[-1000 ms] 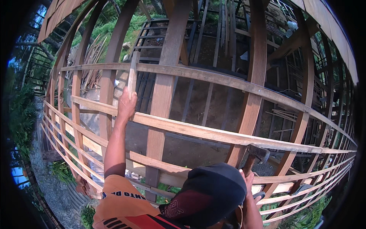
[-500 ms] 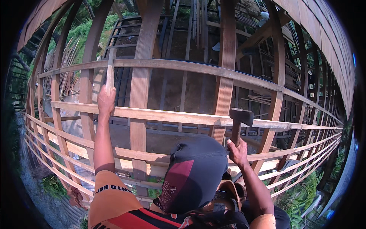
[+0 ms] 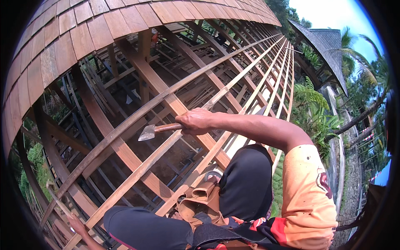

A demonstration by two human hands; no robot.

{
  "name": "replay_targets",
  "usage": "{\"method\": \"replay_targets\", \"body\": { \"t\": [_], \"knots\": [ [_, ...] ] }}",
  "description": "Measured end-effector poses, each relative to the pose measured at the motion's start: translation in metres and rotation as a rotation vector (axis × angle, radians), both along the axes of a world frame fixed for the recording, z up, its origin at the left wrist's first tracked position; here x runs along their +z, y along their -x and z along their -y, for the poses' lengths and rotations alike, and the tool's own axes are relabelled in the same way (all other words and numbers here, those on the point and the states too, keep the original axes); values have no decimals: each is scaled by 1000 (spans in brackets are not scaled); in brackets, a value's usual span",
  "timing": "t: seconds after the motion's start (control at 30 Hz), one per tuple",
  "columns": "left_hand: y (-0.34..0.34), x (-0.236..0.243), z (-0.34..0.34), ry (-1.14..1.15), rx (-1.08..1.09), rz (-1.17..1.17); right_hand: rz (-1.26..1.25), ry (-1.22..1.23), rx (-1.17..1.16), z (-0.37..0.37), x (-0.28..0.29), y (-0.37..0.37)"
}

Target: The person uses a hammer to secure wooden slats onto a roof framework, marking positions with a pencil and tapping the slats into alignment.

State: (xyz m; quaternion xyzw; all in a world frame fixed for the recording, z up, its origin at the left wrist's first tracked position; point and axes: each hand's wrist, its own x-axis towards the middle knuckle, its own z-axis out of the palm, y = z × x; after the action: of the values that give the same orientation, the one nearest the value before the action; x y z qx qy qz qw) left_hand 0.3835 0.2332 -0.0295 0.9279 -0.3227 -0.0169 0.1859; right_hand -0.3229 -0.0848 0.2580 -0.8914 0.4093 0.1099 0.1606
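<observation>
right grip, centre of the frame: closed firmly around the wooden handle of a hatchet-like tool. the tool's metal head projects to the left of that grip. left grip, lower left: closed around a short wooden strip, which extends up and left from it, over a long batten.

the handle's far end is hidden in the right fist. the left fingers are small and hard to make out; the left forearm is cut off at the lower edge. contact between tool and timber cannot be determined.

rafters and battens run between the two grips. the left knee stands just right of the left grip. a brown leather pouch sits at lower centre; wooden shingles cover the upper left.
</observation>
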Motion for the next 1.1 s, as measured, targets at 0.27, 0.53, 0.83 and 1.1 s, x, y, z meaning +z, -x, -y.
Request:
{"method": "replay_targets", "body": {
  "t": [0.27,0.53,0.83,1.1],
  "knots": [
    [154,70,-45,77,-80,201,407,121,-9,21,-177,78],
    [323,76,-140,-70,41,-194,682,20,-16,30,-241,3],
    [425,250,-148,691,595,-190,542,88,-175,-5,-226,5],
    [577,395,-12,345,-354,72,605,190,-176,6,-248,27]
  ]
}}
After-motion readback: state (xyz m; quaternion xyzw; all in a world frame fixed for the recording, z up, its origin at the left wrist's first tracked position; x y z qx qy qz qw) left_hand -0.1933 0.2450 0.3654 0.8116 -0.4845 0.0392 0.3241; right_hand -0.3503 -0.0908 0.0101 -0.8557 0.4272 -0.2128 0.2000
